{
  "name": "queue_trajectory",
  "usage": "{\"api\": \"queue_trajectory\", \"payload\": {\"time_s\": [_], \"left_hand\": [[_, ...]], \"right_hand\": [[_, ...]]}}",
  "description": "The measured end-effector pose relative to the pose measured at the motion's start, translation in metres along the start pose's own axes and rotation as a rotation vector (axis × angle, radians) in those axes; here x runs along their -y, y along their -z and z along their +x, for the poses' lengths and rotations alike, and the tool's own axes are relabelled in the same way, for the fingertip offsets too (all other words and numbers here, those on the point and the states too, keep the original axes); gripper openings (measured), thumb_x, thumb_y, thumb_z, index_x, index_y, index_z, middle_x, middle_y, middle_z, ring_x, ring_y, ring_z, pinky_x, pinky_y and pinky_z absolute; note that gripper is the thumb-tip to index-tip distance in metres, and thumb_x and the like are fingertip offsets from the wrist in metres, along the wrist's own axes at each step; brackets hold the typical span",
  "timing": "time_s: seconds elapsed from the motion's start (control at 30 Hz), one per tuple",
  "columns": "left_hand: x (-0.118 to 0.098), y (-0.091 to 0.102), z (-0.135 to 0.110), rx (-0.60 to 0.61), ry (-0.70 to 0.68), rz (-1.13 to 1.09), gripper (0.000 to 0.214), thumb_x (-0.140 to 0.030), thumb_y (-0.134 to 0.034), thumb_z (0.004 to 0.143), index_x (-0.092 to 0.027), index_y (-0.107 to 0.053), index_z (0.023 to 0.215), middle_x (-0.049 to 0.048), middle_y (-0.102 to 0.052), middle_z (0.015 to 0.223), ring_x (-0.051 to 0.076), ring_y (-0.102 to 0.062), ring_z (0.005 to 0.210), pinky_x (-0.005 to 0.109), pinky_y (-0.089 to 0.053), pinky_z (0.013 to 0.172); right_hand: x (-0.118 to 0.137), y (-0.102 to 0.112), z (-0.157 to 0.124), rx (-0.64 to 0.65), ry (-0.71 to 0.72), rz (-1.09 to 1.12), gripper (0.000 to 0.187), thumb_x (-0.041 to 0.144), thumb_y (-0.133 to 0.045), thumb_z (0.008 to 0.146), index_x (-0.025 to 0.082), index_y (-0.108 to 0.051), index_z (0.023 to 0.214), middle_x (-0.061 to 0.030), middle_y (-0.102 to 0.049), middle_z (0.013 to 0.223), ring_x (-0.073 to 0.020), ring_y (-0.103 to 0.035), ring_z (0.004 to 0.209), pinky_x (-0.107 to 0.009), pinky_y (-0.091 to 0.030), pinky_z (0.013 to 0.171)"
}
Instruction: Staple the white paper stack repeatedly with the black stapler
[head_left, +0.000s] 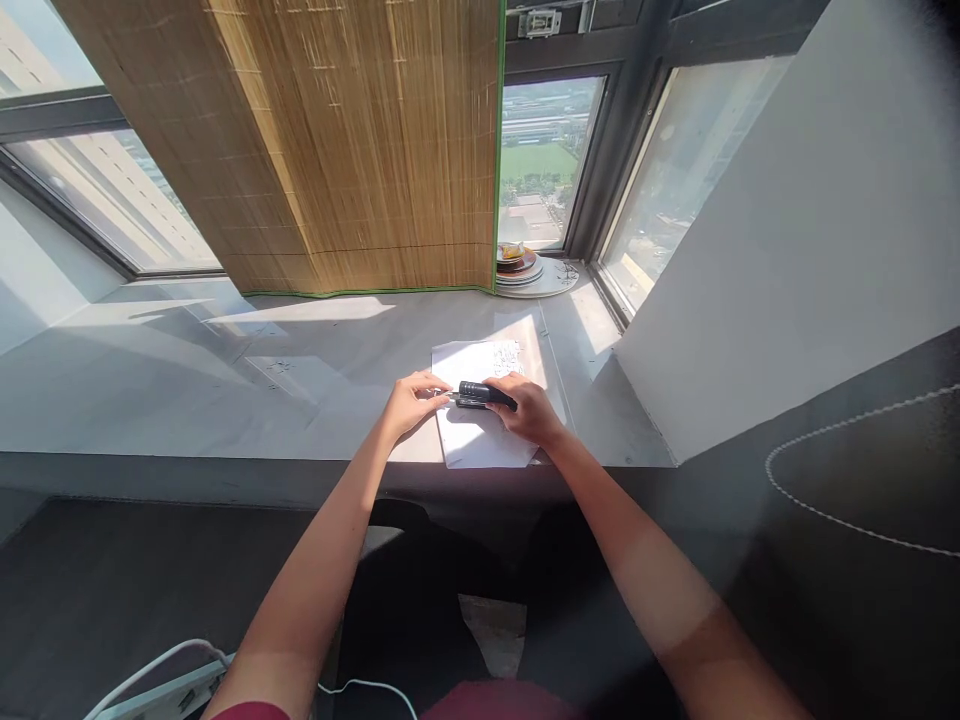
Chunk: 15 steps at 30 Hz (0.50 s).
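A black stapler [474, 392] lies sideways just above white paper sheets [487, 445], with its narrow end pointing left. My right hand [525, 408] is wrapped round the stapler's right end. At the other end, my left hand [417, 402] is closed in a pinch, its fingertips by a small, thin metallic piece too tiny to identify. Handwriting or print shows at the top right of the upper sheet. Both hands rest over the paper near the front edge of the window ledge.
The pale window ledge [337, 420] runs across in front of me. Stacked plates [521, 275] stand at its back, beside a hanging bamboo blind [360, 150]. A white wall [780, 220] rises on the right. A white cable [375, 686] hangs by a white power strip [172, 695] at lower left.
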<state>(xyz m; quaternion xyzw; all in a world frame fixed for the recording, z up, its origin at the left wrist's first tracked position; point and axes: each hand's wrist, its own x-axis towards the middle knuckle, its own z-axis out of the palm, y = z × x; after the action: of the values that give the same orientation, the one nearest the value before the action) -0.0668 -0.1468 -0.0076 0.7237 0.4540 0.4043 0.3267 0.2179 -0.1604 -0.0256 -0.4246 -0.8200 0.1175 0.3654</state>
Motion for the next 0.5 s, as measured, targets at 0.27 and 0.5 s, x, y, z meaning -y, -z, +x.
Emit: {"api": "queue_trajectory", "payload": {"time_s": [0.27, 0.5], "left_hand": [[-0.0059, 0.0008, -0.0019, 0.021, -0.007, 0.071, 0.020, -0.033, -0.084, 0.086, -0.026, -0.090, 0.103, 0.0089, -0.079, 0.103, 0.029, -0.066, 0.108, 0.045, -0.055, 0.097], [-0.0017, 0.0011, -0.0007, 0.043, -0.020, 0.103, 0.018, -0.033, -0.085, 0.088, -0.027, -0.091, 0.104, 0.0069, -0.073, 0.100, 0.023, -0.062, 0.095, 0.036, -0.052, 0.082]], "right_hand": [[0.0005, 0.0009, -0.0005, 0.014, -0.016, 0.008, 0.033, 0.027, -0.074, 0.097, 0.026, -0.079, 0.129, -0.0086, -0.080, 0.105, -0.0287, -0.072, 0.099, -0.036, -0.056, 0.084], [-0.0006, 0.0004, -0.0002, -0.001, -0.011, 0.019, 0.031, 0.028, -0.074, 0.097, 0.028, -0.079, 0.128, -0.0069, -0.081, 0.104, -0.0284, -0.073, 0.099, -0.035, -0.056, 0.083]]}}
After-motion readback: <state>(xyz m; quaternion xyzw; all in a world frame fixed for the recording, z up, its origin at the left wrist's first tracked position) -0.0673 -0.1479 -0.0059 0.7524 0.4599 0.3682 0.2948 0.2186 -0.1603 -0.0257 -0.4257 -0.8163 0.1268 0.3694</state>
